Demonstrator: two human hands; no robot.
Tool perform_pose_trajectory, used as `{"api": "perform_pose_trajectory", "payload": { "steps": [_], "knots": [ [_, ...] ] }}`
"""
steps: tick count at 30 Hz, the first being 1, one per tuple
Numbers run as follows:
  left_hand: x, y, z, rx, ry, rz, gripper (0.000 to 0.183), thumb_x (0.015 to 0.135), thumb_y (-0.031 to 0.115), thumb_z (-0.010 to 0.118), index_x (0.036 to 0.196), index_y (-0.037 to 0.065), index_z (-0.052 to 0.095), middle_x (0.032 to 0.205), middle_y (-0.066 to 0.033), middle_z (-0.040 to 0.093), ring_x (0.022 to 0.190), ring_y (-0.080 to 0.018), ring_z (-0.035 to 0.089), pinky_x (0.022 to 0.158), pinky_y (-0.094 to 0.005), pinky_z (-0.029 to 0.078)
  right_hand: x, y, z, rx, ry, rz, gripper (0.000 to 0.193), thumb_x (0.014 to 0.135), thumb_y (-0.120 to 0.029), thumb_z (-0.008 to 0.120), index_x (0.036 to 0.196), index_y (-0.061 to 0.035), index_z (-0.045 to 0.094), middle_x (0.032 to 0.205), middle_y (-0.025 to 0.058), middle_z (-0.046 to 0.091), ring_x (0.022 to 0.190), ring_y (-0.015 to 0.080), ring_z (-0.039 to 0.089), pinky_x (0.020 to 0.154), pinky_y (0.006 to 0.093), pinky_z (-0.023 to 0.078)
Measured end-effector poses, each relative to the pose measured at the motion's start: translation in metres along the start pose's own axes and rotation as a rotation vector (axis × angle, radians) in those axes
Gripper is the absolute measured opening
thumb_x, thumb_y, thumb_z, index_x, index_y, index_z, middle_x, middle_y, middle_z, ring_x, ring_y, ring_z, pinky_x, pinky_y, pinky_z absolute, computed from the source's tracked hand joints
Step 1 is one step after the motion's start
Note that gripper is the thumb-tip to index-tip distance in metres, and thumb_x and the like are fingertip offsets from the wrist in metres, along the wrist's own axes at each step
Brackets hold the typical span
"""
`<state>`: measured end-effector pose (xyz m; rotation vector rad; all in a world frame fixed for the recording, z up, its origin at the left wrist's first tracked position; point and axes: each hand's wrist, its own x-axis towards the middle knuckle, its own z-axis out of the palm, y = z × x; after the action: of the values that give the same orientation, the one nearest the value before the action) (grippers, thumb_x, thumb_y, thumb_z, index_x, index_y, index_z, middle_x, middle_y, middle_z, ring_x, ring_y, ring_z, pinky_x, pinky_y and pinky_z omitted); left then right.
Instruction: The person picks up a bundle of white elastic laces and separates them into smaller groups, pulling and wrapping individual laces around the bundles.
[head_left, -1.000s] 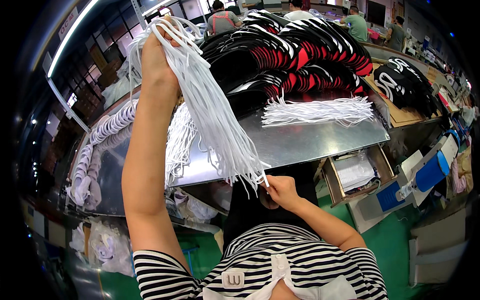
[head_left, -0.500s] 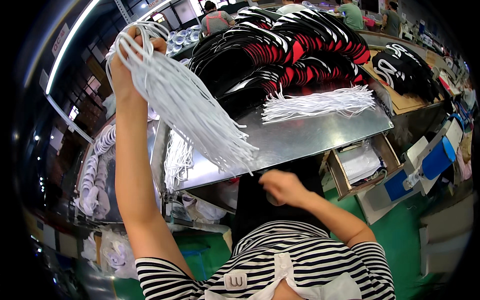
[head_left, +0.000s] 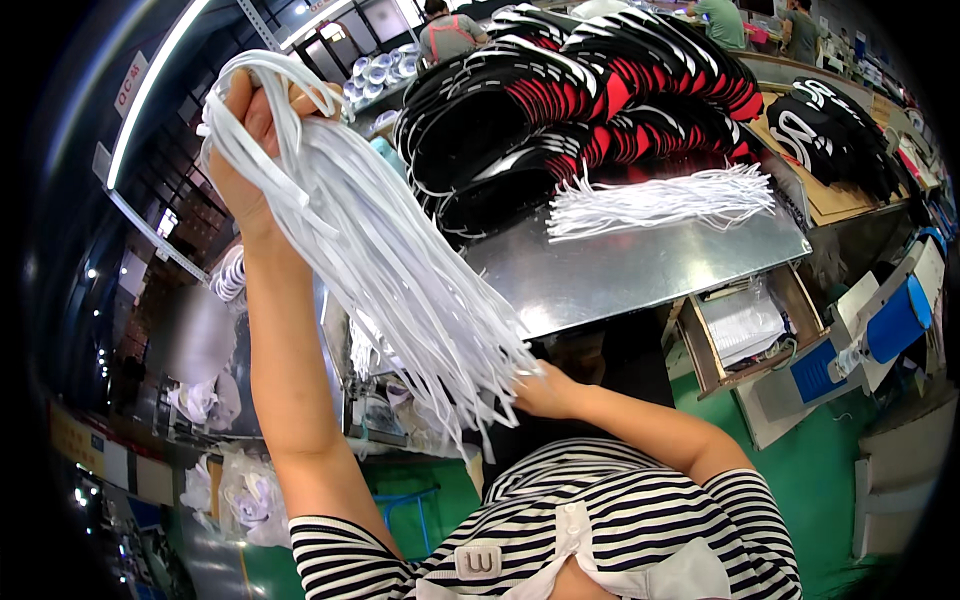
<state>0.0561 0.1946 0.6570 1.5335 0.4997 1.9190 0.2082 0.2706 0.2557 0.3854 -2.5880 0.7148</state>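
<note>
My left hand (head_left: 262, 125) is raised at the upper left, fingers closed round the looped top of a bundle of white shoelaces (head_left: 385, 240). The laces hang slantwise down to the right, their loose ends spreading below the table's front edge. At those ends my right hand (head_left: 545, 390) is closed on the edge of the strands; its fingertips are partly hidden. Another bundle of white laces (head_left: 660, 202) lies on the metal table (head_left: 640, 270). Behind it stand stacked rows of curved black, red and white pieces (head_left: 600, 90), which look like shoe uppers.
A drawer (head_left: 750, 325) holding papers and plastic stands pulled out under the table's right side. More black pieces (head_left: 835, 135) lie on a board at the right. White round parts (head_left: 385, 70) stand at the back left. People work at the far side.
My right hand has moved slightly left, from apart to the laces' lower ends. The bundle's ends now hang lower, nearer to me. The view has shifted, so the table appears further right.
</note>
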Motion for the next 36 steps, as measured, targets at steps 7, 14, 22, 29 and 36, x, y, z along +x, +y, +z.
{"api": "perform_pose_trajectory", "payload": {
  "steps": [7,14,22,29,36],
  "knots": [
    [0.014,0.006,-0.058,0.371,0.547,0.116,0.021,0.090,0.025,0.054,0.097,0.005,0.059,0.081,-0.0071,0.060,0.070,-0.0211,0.061,0.060,-0.0329,0.051,-0.067,-0.032,-0.067,0.529,0.272,0.243,0.014,0.088,-0.010,0.059,0.098,-0.0014,0.064,0.111,0.0121,0.053,0.107,0.0256,0.052,0.089,0.0328,0.044],
    [0.019,-0.069,-0.003,0.477,0.572,-0.002,0.019,0.091,0.026,0.055,0.092,0.008,0.062,0.071,-0.0009,0.057,0.063,-0.0123,0.055,0.059,-0.0291,0.048,0.031,-0.054,-0.159,-0.062,0.703,-0.130,0.029,0.081,-0.006,0.062,0.110,-0.0067,0.060,0.117,0.0148,0.055,0.103,0.0326,0.055,0.091,0.0433,0.042],
    [0.066,-0.066,0.021,0.357,0.355,0.175,0.034,0.096,0.030,0.042,0.105,0.003,0.060,0.093,-0.0074,0.064,0.081,-0.0171,0.060,0.069,-0.0325,0.051,0.096,0.020,-0.089,-0.386,0.009,0.247,0.056,0.083,-0.041,0.062,0.128,-0.0101,0.052,0.124,0.0186,0.055,0.110,0.0379,0.053,0.088,0.0503,0.040],
    [0.070,-0.036,0.008,0.220,0.207,0.123,0.026,0.092,0.024,0.043,0.087,0.006,0.061,0.076,-0.0082,0.064,0.066,-0.0199,0.063,0.060,-0.0326,0.053,0.015,0.076,-0.069,0.092,0.570,0.112,0.044,0.087,-0.026,0.062,0.125,-0.0062,0.051,0.119,0.0143,0.058,0.105,0.0325,0.058,0.088,0.0441,0.043],
    [0.053,-0.064,0.036,-0.052,0.183,-0.132,0.023,0.093,0.022,0.048,0.084,0.005,0.061,0.071,-0.0079,0.063,0.059,-0.0185,0.062,0.053,-0.0303,0.053,0.071,0.037,-0.183,1.280,0.455,-0.252,0.036,0.100,-0.033,0.038,0.117,-0.0048,0.054,0.114,0.0083,0.060,0.115,0.0163,0.051,0.097,0.0376,0.040]
  ]
}}
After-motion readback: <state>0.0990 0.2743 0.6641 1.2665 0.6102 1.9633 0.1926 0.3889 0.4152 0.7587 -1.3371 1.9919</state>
